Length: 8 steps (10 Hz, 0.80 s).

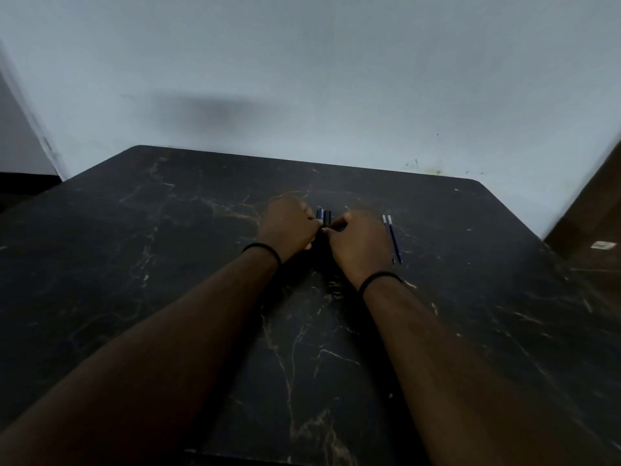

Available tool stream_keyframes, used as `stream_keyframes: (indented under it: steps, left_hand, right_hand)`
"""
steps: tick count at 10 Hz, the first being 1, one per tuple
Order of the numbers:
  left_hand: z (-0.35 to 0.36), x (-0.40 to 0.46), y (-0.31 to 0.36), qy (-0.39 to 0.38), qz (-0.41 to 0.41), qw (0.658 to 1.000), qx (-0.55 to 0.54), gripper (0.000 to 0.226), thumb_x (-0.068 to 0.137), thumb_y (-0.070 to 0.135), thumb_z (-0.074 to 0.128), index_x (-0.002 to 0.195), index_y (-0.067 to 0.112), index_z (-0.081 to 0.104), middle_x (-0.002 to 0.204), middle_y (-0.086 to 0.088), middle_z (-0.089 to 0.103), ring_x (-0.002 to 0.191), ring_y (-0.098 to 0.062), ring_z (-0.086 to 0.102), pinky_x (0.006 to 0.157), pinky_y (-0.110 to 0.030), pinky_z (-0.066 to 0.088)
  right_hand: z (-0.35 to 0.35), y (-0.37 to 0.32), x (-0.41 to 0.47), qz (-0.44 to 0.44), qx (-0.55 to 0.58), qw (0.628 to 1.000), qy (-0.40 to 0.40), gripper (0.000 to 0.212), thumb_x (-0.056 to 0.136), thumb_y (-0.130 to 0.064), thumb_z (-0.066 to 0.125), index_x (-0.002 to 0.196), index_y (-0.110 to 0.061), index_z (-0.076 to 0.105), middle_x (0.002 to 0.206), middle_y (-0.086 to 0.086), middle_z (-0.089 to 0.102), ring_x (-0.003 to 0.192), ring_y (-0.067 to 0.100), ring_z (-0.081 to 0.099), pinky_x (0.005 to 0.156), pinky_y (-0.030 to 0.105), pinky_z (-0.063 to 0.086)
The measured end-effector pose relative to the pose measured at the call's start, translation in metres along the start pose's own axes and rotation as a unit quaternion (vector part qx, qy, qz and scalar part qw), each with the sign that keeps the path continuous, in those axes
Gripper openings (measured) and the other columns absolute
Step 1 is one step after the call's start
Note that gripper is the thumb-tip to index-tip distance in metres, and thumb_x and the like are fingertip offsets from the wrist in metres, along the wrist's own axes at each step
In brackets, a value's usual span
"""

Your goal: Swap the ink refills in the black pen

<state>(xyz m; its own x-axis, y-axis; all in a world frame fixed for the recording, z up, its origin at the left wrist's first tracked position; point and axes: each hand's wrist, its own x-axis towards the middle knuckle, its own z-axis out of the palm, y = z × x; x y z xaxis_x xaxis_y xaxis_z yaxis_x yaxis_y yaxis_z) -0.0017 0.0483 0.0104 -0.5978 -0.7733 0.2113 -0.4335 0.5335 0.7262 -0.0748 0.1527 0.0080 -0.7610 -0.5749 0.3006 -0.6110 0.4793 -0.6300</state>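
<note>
Both forearms reach to frame centre, where left hand (289, 227) and right hand (359, 243) pinch the black pen (326, 216) — two refills (394, 238) lie just right on the worktop (168, 264).

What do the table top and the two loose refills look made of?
Table top: dark stone or a marble-look laminate, with pale veins and a dull sheen. Refills: likely thin plastic tubes, blue along the length, whitish at the far ends.

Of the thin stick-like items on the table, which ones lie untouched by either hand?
The two ink refills lying side by side just right of the right hand; the dark pen pieces sit between both hands' fingertips.
</note>
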Motion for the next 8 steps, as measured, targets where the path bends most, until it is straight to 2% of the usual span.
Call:
stream_keyframes:
  steps: [1, 3, 5, 6, 7, 8]
  left_hand:
    - [-0.0007, -0.0014, 0.0009, 0.005, 0.004, 1.000, 0.002, 0.025, 0.090, 0.025, 0.067, 0.072, 0.009, 0.071, 0.057, 0.001, 0.068, 0.035, 0.002, 0.056, 0.038, -0.006, 0.038]
    - [-0.0014, -0.0022, 0.0023, 0.004, 0.000, 1.000, 0.006, 0.023, 0.091, 0.025, 0.067, 0.070, 0.013, 0.069, 0.054, 0.004, 0.065, 0.034, 0.003, 0.054, 0.037, -0.006, 0.036]
    - [-0.0021, -0.0035, 0.0023, 0.013, 0.004, 1.000, 0.013, 0.027, 0.091, 0.028, 0.065, 0.071, 0.010, 0.071, 0.056, 0.002, 0.067, 0.036, 0.001, 0.056, 0.039, -0.007, 0.038]
    - [-0.0026, -0.0065, 0.0035, 0.028, 0.011, 0.999, 0.015, 0.033, 0.091, 0.031, 0.063, 0.070, 0.007, 0.070, 0.059, -0.004, 0.071, 0.043, -0.006, 0.063, 0.045, -0.014, 0.045]
    - [-0.0039, -0.0102, 0.0039, 0.036, 0.024, 0.999, 0.004, 0.034, 0.091, 0.029, 0.062, 0.071, 0.003, 0.070, 0.064, -0.011, 0.072, 0.053, -0.019, 0.069, 0.056, -0.026, 0.057]
    - [-0.0041, -0.0107, 0.0015, 0.054, 0.021, 0.998, -0.018, 0.036, 0.091, 0.027, 0.061, 0.072, -0.002, 0.068, 0.067, -0.017, 0.071, 0.062, -0.030, 0.070, 0.066, -0.041, 0.061]
  right_hand:
    - [0.0002, 0.0009, 0.0005, -0.001, 0.003, 1.000, 0.000, 0.020, 0.085, -0.037, 0.070, 0.094, -0.019, 0.075, 0.092, 0.003, 0.073, 0.087, 0.021, 0.066, 0.073, 0.029, 0.051]
    - [-0.0007, 0.0005, 0.0007, -0.002, -0.004, 1.000, -0.006, 0.021, 0.086, -0.036, 0.069, 0.094, -0.019, 0.077, 0.093, 0.004, 0.074, 0.088, 0.023, 0.068, 0.080, 0.037, 0.057]
    - [-0.0018, 0.0003, 0.0010, -0.004, -0.001, 1.000, -0.007, 0.024, 0.088, -0.038, 0.067, 0.093, -0.017, 0.077, 0.088, 0.004, 0.074, 0.082, 0.022, 0.068, 0.072, 0.031, 0.055]
    - [-0.0048, 0.0002, 0.0007, -0.007, 0.015, 1.000, -0.003, 0.026, 0.090, -0.037, 0.066, 0.096, -0.015, 0.077, 0.092, 0.006, 0.075, 0.086, 0.024, 0.068, 0.075, 0.033, 0.055]
    - [-0.0078, 0.0013, -0.0022, -0.017, 0.033, 0.999, 0.007, 0.024, 0.093, -0.033, 0.064, 0.096, -0.013, 0.077, 0.094, 0.006, 0.074, 0.088, 0.023, 0.067, 0.078, 0.033, 0.054]
    - [-0.0087, 0.0020, -0.0056, 0.002, 0.060, 0.998, 0.033, 0.020, 0.094, -0.029, 0.062, 0.082, -0.016, 0.072, 0.082, 0.002, 0.071, 0.076, 0.018, 0.064, 0.066, 0.028, 0.047]
